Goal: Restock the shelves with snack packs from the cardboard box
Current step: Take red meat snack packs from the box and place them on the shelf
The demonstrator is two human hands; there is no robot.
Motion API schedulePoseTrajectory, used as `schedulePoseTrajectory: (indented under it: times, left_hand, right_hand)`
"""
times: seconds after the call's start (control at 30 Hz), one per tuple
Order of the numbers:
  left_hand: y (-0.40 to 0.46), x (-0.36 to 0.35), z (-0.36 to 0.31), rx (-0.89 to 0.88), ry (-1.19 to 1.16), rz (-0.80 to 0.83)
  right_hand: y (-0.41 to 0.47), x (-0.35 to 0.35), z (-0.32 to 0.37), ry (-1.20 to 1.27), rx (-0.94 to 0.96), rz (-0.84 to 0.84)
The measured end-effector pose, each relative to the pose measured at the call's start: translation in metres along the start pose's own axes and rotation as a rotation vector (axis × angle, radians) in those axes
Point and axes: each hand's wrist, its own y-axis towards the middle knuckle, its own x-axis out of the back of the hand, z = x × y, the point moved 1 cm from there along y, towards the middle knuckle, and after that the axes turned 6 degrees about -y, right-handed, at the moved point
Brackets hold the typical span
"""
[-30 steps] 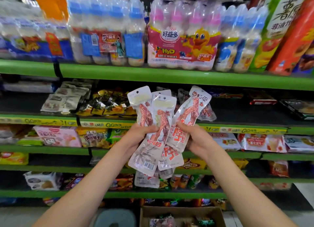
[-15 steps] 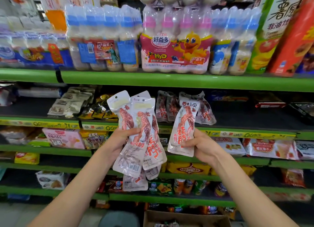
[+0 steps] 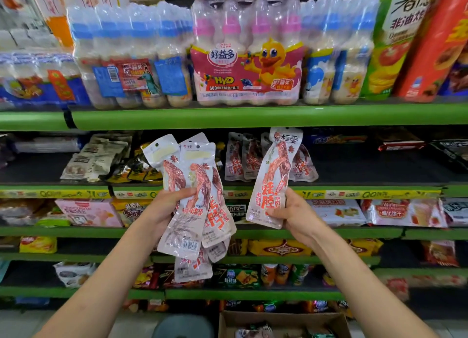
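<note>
A: Item 1, single snack pack (image 3: 274,178). Right hand (image 3: 291,215) pinches its lower end, thumb in front, fingers curled behind; pack upright, tilted a bit right. Loc: in front of the second shelf (image 3: 329,189), just left of the same-brand packs (image 3: 243,158) already lying there.

B: Item 2?

A: Fan of packs (image 3: 195,198), approx. five or six, exact qty can't tell. Left hand (image 3: 164,208) grips them mid-length, fingers wrapped round. Source: cardboard box (image 3: 283,321) on the floor, near edge of view, more stock inside.

B: Handling notes for the step?

A: Judgement only: carry the single pack far and slightly right, lay it onto the matching stack, label facing out, hang-hole end at the back like its neighbours. Keep the pinch low so the top slides in first. Hold the left bundle firm, since the lower packs hang loose and could slip.

B: Changes vs. earlier frames?

A: 1 s ago both hands held one bunch together. Now split: the right pack is well apart from the fan and raised nearer the shelf. The left bundle sits further left.
</note>
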Motion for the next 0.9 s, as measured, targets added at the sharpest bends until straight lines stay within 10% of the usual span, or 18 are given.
schedulePoseTrajectory:
  times: [0.9]
  left_hand:
    - [0.024,-0.019,-0.006,-0.020,0.058,0.065]
  right_hand:
    - [0.006,-0.003,-0.003,-0.253,0.006,0.012]
